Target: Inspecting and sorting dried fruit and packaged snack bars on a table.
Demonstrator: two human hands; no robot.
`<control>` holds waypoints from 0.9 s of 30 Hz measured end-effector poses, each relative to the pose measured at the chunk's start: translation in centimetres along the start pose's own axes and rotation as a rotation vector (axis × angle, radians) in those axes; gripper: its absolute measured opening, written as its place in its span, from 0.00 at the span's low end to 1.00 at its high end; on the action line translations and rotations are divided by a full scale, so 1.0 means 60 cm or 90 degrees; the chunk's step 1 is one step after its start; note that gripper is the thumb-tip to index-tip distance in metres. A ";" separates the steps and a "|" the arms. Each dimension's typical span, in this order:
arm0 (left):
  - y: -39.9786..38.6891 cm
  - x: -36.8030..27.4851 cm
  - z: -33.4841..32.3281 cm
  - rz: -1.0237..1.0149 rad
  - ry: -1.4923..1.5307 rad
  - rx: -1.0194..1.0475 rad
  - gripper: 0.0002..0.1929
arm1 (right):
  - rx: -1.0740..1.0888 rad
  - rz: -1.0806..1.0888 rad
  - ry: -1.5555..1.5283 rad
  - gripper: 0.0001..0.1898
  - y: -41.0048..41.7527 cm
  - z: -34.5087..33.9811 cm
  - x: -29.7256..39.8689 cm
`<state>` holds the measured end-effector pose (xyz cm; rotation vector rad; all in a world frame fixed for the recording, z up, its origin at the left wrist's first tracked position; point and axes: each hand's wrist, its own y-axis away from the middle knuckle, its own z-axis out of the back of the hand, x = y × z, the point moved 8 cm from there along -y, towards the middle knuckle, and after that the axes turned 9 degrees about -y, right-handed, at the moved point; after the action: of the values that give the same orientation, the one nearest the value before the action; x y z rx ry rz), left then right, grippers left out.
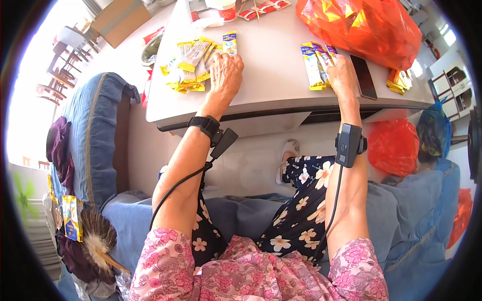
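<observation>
My left hand is at the right side of a loose pile of yellow-and-white snack sachets on the table. Its fingers grip the near end of one blue, white and yellow sachet, which points away from me. My right hand has its fingertips on the rightmost sachet of a small row, and the hand covers most of that one. Beside it lie a middle sachet and a left sachet, side by side with their blue ends away from me.
A shiny red plastic bag bulges at the table's far right. Right of my right hand lie a dark smartphone and several golden wrappers. A paper cup stands at the back. A blue-covered sofa surrounds me.
</observation>
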<state>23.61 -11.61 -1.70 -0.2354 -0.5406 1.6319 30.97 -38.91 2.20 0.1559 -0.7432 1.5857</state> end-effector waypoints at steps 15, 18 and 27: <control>0.020 0.004 0.084 0.222 0.717 -0.066 0.10 | 0.413 -0.239 -0.937 0.19 0.107 -0.123 0.166; 0.039 -0.020 0.099 0.235 0.840 -0.063 0.08 | 0.386 -0.289 -0.999 0.16 0.108 -0.122 0.170; 0.064 -0.066 0.175 -0.008 0.401 -0.278 0.03 | 0.248 -0.316 -1.058 0.16 0.091 -0.114 0.148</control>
<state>16.02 -17.88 4.96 -1.0260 -0.3966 1.3128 26.52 -27.60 -0.61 1.9226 -1.4170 0.8083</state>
